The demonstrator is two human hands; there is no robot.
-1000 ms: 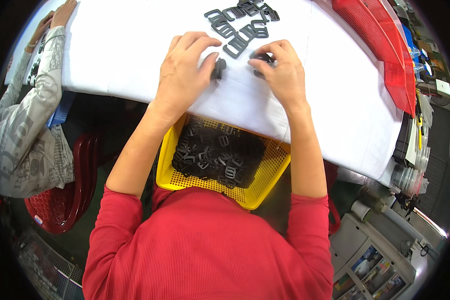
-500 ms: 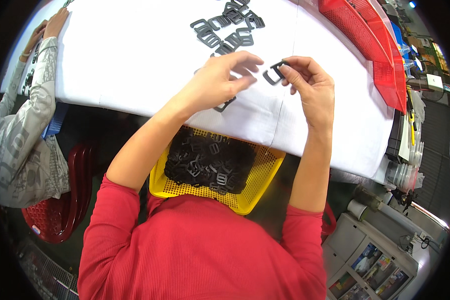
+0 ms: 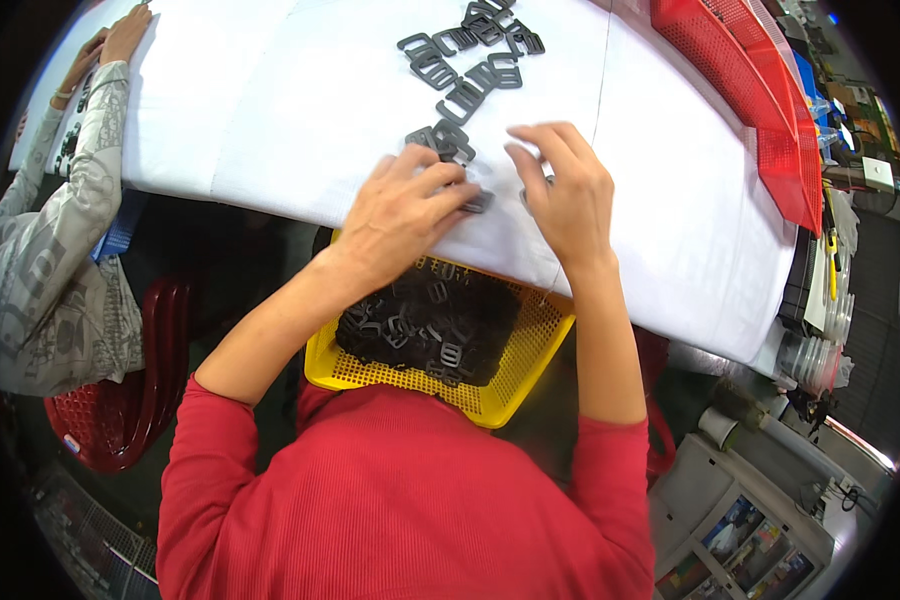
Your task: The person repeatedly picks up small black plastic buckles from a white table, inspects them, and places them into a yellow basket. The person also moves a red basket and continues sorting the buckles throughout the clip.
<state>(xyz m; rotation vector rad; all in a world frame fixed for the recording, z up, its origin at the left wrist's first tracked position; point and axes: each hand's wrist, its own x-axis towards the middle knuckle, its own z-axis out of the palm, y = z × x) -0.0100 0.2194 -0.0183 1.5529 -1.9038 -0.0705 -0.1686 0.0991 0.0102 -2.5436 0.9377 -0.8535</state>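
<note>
Head view: your left hand (image 3: 402,210) pinches a dark plastic buckle (image 3: 476,202) against the white table cover (image 3: 270,100), your right hand (image 3: 560,185) curls over another buckle, grip unclear, above the yellow basket (image 3: 515,370).

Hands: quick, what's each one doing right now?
Left hand: fingers curled down on a dark buckle on the white table.
Right hand: fingers bent over the table; any hold is hidden.

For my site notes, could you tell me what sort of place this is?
Probably a small workshop for hand assembly: dark buckles lie on a white bench, a yellow basket holds more, and red crates stand alongside.
</note>
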